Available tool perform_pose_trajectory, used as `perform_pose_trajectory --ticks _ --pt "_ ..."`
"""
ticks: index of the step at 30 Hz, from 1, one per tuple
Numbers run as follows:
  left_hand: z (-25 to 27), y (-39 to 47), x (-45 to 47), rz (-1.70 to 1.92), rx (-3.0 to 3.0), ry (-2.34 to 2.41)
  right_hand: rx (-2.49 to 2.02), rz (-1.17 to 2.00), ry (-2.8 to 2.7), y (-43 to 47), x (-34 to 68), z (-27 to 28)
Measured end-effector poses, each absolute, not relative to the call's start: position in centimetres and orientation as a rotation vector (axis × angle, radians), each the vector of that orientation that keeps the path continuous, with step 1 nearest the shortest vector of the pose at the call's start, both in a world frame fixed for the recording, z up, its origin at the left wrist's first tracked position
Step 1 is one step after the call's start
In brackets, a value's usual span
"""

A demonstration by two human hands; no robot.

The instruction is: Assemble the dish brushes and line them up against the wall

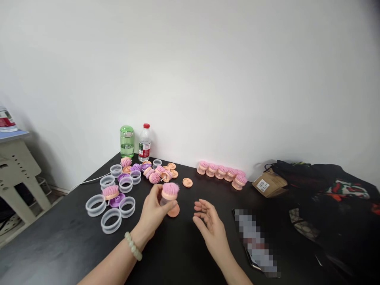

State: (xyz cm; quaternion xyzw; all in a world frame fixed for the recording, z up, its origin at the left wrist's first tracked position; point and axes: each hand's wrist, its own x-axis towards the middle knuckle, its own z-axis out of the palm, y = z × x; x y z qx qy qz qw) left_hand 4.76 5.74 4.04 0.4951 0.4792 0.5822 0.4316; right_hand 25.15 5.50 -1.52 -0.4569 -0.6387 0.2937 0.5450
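Note:
My left hand [154,208] has its thumb and fingers closed around a small round brush [170,191] with pink bristles facing up and a peach rim. A translucent band shows below that rim, partly behind my fingers. Just under it is a peach disc [173,211]; whether it touches the brush I cannot tell. To the right, my right hand [210,223] hovers with fingers apart and holds nothing. Another peach disc [187,182] lies beyond both hands. Left of my left hand are several translucent rings [127,207], purple discs [117,200] and a loose pink bristle head [111,192].
Several similar brushes [221,172] stand in a row by the wall. A green bottle [127,142] and a red-capped water bottle [145,144] stand at the back left. On the right are a brown package [269,183], dark fabric [332,221] and a flat blurred-out object [255,242].

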Motion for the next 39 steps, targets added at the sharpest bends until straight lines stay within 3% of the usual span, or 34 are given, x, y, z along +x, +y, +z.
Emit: perform_pose_trajectory --ticks 11,32,39 --pt "3.7 6.3 4.1 1.56 0.96 1.012 -1.184 0.444 -1.94 7.6 20.6 -2.5" --pt "3.5 5.2 5.8 1.266 0.951 0.768 -1.112 0.514 -1.791 4.2 23.8 1.6" --pt "3.7 5.0 5.9 1.229 0.914 0.755 -1.084 0.388 -1.811 4.2 25.1 2.4"
